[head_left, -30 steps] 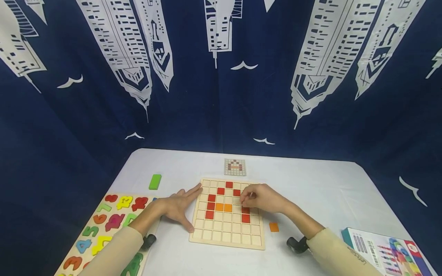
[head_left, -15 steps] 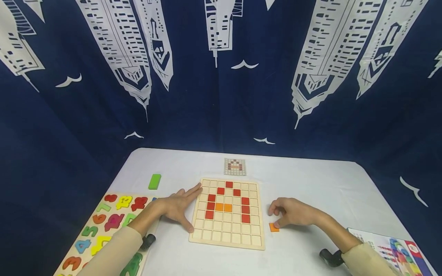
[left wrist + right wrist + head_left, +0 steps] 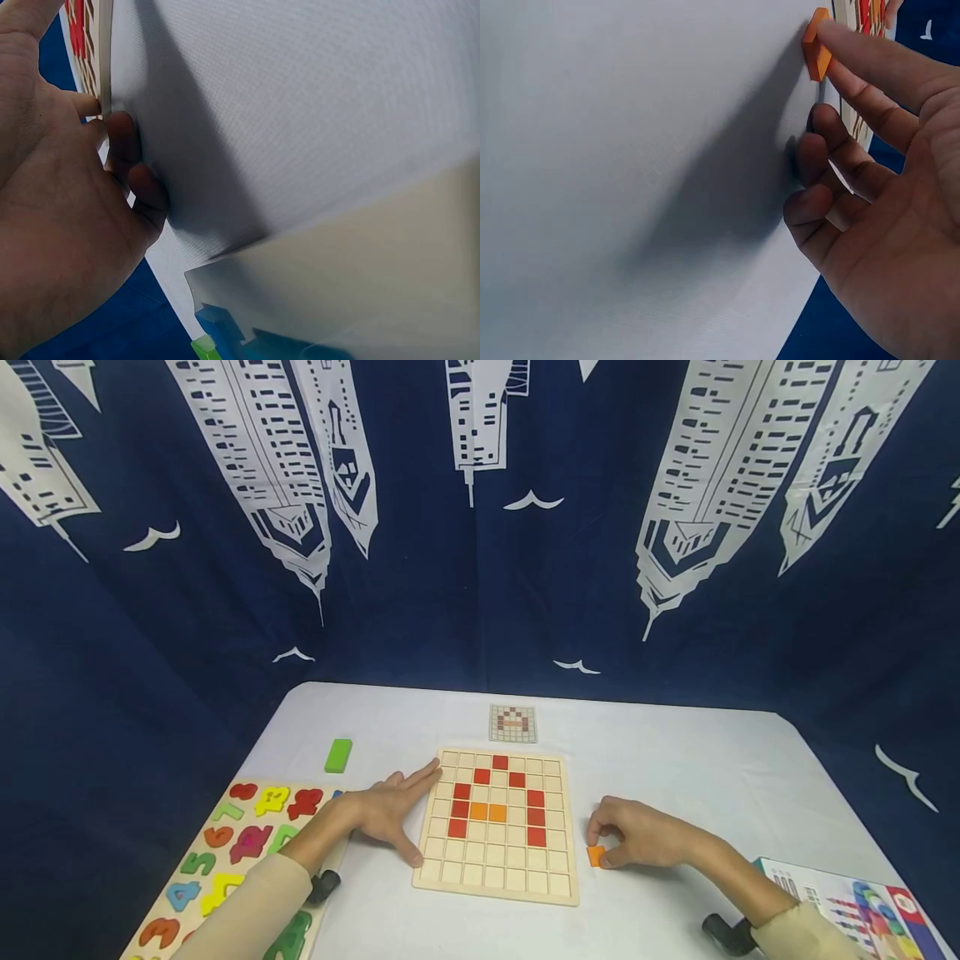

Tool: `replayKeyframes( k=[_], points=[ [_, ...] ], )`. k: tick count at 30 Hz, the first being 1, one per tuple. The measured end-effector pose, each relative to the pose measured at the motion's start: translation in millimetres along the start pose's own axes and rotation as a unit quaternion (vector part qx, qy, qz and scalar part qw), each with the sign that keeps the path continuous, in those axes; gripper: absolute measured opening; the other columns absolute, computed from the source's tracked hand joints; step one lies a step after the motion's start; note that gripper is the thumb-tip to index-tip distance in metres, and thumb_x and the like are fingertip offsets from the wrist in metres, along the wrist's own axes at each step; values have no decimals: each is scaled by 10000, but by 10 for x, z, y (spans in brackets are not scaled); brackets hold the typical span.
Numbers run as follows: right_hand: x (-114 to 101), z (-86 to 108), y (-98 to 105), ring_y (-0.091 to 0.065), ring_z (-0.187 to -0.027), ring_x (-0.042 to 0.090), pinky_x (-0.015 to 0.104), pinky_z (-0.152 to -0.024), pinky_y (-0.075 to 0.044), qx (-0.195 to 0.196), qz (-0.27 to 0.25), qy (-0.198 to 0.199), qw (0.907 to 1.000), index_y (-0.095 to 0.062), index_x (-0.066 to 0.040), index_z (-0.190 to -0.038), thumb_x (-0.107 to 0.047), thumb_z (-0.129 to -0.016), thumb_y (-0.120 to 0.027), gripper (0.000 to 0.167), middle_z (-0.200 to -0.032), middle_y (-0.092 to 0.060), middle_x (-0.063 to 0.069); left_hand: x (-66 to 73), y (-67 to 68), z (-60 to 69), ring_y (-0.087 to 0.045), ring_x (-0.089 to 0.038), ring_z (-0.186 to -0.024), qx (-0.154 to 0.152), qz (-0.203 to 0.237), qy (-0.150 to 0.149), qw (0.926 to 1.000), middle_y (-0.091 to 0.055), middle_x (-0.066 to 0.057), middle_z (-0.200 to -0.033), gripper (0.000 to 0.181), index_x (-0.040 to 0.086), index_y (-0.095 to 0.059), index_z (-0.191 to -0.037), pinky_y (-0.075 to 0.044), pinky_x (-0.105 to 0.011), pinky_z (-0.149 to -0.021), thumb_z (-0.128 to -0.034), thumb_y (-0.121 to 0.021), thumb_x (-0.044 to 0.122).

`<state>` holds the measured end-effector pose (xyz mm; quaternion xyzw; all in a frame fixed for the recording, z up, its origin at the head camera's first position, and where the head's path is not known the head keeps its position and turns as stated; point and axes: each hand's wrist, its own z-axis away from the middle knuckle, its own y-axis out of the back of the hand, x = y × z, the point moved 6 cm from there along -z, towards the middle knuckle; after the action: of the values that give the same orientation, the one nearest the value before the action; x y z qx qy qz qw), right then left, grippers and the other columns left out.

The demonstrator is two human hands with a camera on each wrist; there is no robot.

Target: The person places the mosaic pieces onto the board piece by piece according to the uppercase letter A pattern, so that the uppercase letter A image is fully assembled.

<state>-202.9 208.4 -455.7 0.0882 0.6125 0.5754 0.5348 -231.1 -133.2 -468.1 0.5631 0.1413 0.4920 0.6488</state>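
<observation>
A square wooden grid board (image 3: 495, 862) lies on the white table, with several red tiles and two orange tiles (image 3: 487, 812) set in its cells. My left hand (image 3: 386, 814) has its fingers spread, with thumb and fingertips touching the board's left edge. Just right of the board, my right hand (image 3: 648, 837) pinches a loose orange tile (image 3: 597, 856) between thumb and index finger. In the right wrist view this tile (image 3: 814, 66) is tilted near the tabletop; the other fingers are loosely bent below it. The tile's far face is partly hidden.
Behind the board lies a small pattern card (image 3: 513, 724). A green block (image 3: 338, 756) is at back left. Under the left forearm is a puzzle board (image 3: 258, 818) with colourful numbers. A printed box (image 3: 832, 897) lies at front right, beside the right forearm.
My right hand has left the board's right-hand red tiles, moved right to the loose orange tile and taken it between thumb and finger. My left hand stays at the board's edge.
</observation>
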Motion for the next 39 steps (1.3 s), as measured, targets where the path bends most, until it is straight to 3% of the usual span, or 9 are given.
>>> replayKeyframes(
  k=[15, 21, 27, 33, 39],
  points=[
    [-52, 13, -45, -508, -726, 125, 245, -602, -428, 20, -191, -10, 9998, -592, -230, -870, -71, -677, -754, 298, -786, -565, -59, 8, -2, 4, -139, -501, -1311, -26, 19, 110, 9999, 93, 81, -1540, 1346, 247, -41, -1499, -239, -636, -986, -452, -730, 736],
    [-52, 9, -27, -496, -652, 82, 240, -545, -436, 79, -254, 15, 9996, -601, -239, -841, -103, -727, -745, 229, -717, -562, -80, 17, 1, 5, -143, -506, -1308, -1, -19, 59, 10000, 87, 70, -1542, 1346, 238, -44, -1499, -242, -631, -988, -453, -731, 734],
    [-102, -11, -12, -516, -652, 89, 248, -569, -461, -93, -775, 160, 9968, -617, -220, -856, -137, -776, -722, 156, -739, -593, -73, 8, -2, 7, -138, -511, -1306, 11, 8, 51, 10000, 91, 70, -1541, 1346, 235, -44, -1499, -239, -635, -987, -455, -736, 729],
    [-262, -102, -12, -531, -708, 118, 260, -636, -469, -286, -1565, 426, 9863, -640, -198, -979, -154, -822, -690, 170, -817, -607, -13, 2, -8, 1, -141, -498, -1312, 9, -18, 87, 10000, 100, 89, -1538, 1358, 245, -39, -1499, -249, -630, -985, -440, -725, 749],
    [-470, -255, -10, -531, -781, 139, 282, -709, -446, -146, -1638, 634, 9843, -653, -213, -1060, -189, -858, -659, 204, -856, -601, -27, 7, -7, 6, -131, -501, -1312, 2, 33, 103, 9999, 101, 90, -1537, 1353, 250, -40, -1499, -232, -636, -990, -443, -731, 739]
  ],
)
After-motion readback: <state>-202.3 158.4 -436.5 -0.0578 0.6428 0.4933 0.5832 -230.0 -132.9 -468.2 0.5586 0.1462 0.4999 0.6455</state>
